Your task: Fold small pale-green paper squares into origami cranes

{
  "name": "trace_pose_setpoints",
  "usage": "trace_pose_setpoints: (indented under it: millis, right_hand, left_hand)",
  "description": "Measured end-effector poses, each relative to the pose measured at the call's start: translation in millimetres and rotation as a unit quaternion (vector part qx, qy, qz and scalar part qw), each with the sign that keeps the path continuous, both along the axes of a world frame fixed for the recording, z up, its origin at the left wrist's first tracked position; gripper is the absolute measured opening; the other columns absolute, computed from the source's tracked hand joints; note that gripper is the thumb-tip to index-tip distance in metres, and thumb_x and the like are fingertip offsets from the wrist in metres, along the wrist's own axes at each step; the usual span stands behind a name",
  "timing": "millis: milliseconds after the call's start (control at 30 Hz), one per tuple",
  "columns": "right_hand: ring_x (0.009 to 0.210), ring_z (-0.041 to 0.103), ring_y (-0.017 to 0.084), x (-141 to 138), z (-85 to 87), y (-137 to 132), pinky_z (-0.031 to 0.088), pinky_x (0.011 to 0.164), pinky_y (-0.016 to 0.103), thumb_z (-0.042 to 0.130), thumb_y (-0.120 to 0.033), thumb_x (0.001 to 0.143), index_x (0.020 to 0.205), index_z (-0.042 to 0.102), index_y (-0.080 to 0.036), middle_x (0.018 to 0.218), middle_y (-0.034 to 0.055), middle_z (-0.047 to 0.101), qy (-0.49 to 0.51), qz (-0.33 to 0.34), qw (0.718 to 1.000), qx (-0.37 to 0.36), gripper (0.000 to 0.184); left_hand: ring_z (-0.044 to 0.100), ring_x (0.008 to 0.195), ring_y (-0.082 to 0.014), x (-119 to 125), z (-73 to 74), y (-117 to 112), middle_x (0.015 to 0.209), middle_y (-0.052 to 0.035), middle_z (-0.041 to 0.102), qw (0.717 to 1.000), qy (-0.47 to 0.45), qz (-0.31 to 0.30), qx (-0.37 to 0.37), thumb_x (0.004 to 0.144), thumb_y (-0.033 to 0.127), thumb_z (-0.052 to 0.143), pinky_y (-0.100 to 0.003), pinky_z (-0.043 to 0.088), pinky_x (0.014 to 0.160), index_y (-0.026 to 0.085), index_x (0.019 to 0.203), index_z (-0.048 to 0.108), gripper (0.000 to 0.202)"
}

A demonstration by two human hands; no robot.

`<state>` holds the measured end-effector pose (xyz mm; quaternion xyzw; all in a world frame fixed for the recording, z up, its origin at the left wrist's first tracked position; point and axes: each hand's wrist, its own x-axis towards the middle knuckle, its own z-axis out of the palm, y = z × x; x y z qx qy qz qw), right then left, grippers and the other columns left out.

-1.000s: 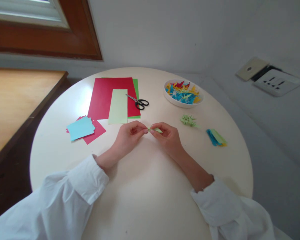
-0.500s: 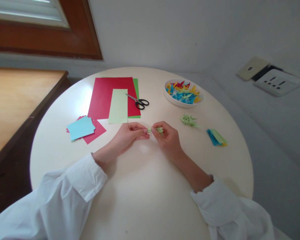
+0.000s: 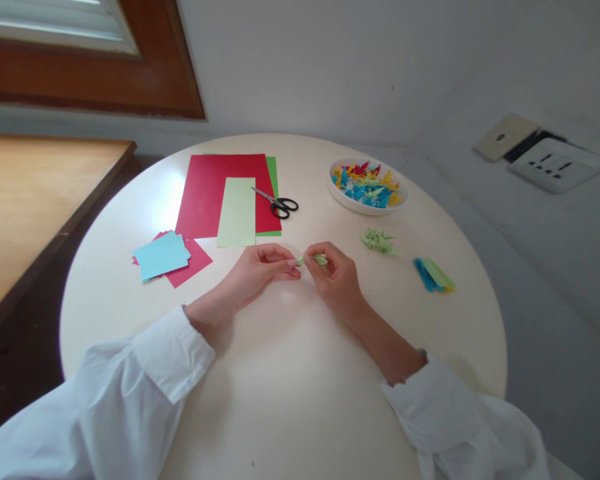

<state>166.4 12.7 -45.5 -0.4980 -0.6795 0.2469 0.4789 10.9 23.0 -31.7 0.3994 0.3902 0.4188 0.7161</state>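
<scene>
**Two hands (image 3: 260,270) (image 3: 337,277) pinch one small green fold (image 3: 318,259) near the middle of the counter**

Most of the green fold is buried from my view. The right hand's fingers curl closed around it, and the left hand's fingertips pinch the pale tip that pokes out between them. I cannot make out its shape beyond that tip. Both white sleeves (image 3: 145,373) run off the near edge of the picture.

Toward the far edge of the counter (image 3: 290,400) lies a red sheet (image 3: 205,190). A green sheet (image 3: 273,177) beneath it shows only as a strip along the red sheet's right side and lower corner. A pale green strip (image 3: 237,212) lies on top of the red sheet, and black-handled scissors (image 3: 279,203) rest just beside it. Toward the left edge, a light blue paper (image 3: 161,255) covers most of some red pieces (image 3: 193,265).

At the far right a white bowl (image 3: 347,200) holds many coloured folded bits, too small for me to tell apart. Nearer the right hand sit a cluster of green folds (image 3: 377,240) and a small stack of blue, green and yellow slips (image 3: 433,275).

The counter is round and cream, set against a pale wall with sockets (image 3: 555,163) at the right. A wood-framed window (image 3: 80,67) shows at the upper left, and a wooden top (image 3: 35,193) is cut off at the left.
</scene>
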Motion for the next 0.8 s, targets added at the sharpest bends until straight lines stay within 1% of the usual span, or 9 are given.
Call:
trace_pose_setpoints:
  millis: [167, 300, 400, 600, 800]
  right_hand:
    - [0.069, 0.055, 0.015, -0.1, 0.8, -0.8, 0.044, 0.065, 0.028, 0.052, -0.025, 0.079, 0.073, 0.055, -0.021, 0.073, 0.0015, 0.06, -0.009, 0.007, 1.0, 0.008, 0.008]
    - [0.071, 0.056, 0.015, -0.4, 0.7, -0.6, 0.044, 0.066, 0.028, 0.052, -0.023, 0.08, 0.073, 0.055, -0.02, 0.074, 0.0023, 0.059, -0.002, 0.016, 1.0, 0.026, 0.008]
    - [0.071, 0.056, 0.016, -1.2, 0.2, -0.8, 0.044, 0.067, 0.029, 0.053, -0.023, 0.079, 0.073, 0.055, -0.02, 0.074, 0.0028, 0.059, 0.004, 0.013, 1.0, 0.025, 0.007]
    - [0.069, 0.057, 0.016, -2.3, 1.2, -1.8, 0.046, 0.066, 0.029, 0.054, -0.023, 0.077, 0.072, 0.056, -0.02, 0.073, 0.0031, 0.061, 0.012, -0.001, 1.0, 0.011, 0.007]
    - [0.067, 0.058, 0.015, -3.1, 2.5, -3.0, 0.046, 0.065, 0.028, 0.055, -0.022, 0.076, 0.071, 0.058, -0.019, 0.071, 0.0031, 0.062, 0.01, -0.013, 1.0, 0.021, 0.007]
  left_hand:
    - [0.064, 0.061, -0.0127, 1.0, 2.0, 0.6, 0.06, -0.0018, 0.066, 0.999, 0.032, 0.019, 0.013, 0.055, 0.021, 0.076, -0.032, 0.053, 0.075, 0.012, 0.063, 0.065, 0.016]
    - [0.064, 0.06, -0.0128, 0.6, 1.7, 0.2, 0.059, -0.0024, 0.067, 0.998, 0.056, 0.021, 0.026, 0.058, 0.02, 0.074, -0.031, 0.053, 0.072, 0.012, 0.062, 0.066, 0.012]
    - [0.064, 0.059, -0.0128, 0.9, 1.0, -0.2, 0.058, -0.0026, 0.067, 0.997, 0.069, 0.027, 0.03, 0.059, 0.02, 0.074, -0.03, 0.053, 0.07, 0.011, 0.062, 0.066, 0.012]
    - [0.066, 0.06, -0.0145, 2.8, 1.4, -0.2, 0.058, -0.002, 0.067, 0.996, 0.069, 0.044, 0.029, 0.056, 0.022, 0.076, -0.032, 0.054, 0.071, 0.012, 0.061, 0.064, 0.017]
    - [0.067, 0.061, -0.0154, 3.2, 3.4, -0.8, 0.057, -0.0012, 0.067, 0.997, 0.052, 0.055, 0.02, 0.054, 0.023, 0.079, -0.031, 0.054, 0.071, 0.012, 0.064, 0.061, 0.023]
